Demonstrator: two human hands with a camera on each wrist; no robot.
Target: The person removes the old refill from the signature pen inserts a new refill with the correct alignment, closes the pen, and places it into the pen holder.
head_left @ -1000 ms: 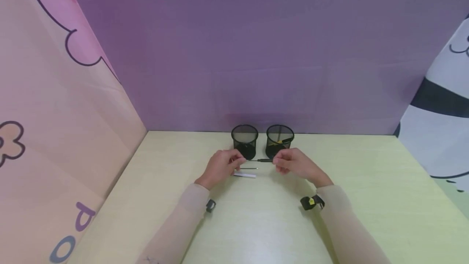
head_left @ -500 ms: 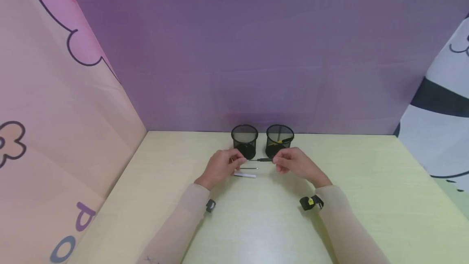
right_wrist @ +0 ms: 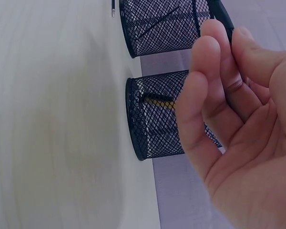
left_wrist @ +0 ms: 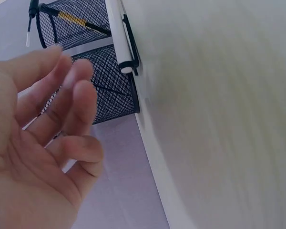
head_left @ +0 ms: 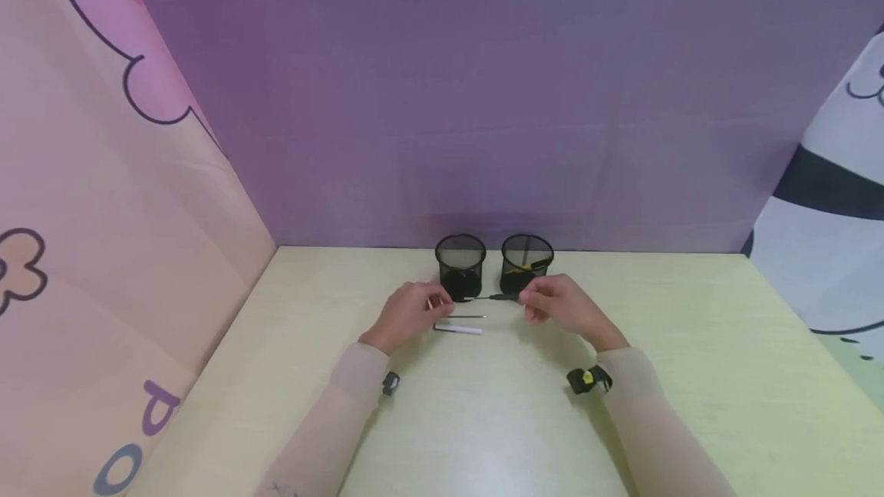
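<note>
My right hand (head_left: 561, 307) pinches a slim black-handled piece (head_left: 503, 297) between thumb and fingers. Its thin shaft points left and, in the left wrist view, ends in a pale tip. My left hand (head_left: 412, 313) is just left of that tip, fingers loosely bent, with nothing between them. On the table below lies a thin dark rod (head_left: 470, 317) with a shiny tip, like a pen refill. Nearer to me is a white pen barrel (left_wrist: 118, 38) with a black clip. I cannot tell exactly what kind the black piece is.
Two black mesh pen holders stand behind my hands. The right holder (head_left: 528, 251) contains a yellow-and-black item (left_wrist: 71, 18); the left holder (head_left: 460, 250) is beside it. A purple backdrop (head_left: 442, 98) rises behind the pale table (head_left: 476, 420).
My left hand has let go of the thin end of the black-handled piece and moved slightly left. My right hand, still gripping the piece, has shifted slightly right and up.
</note>
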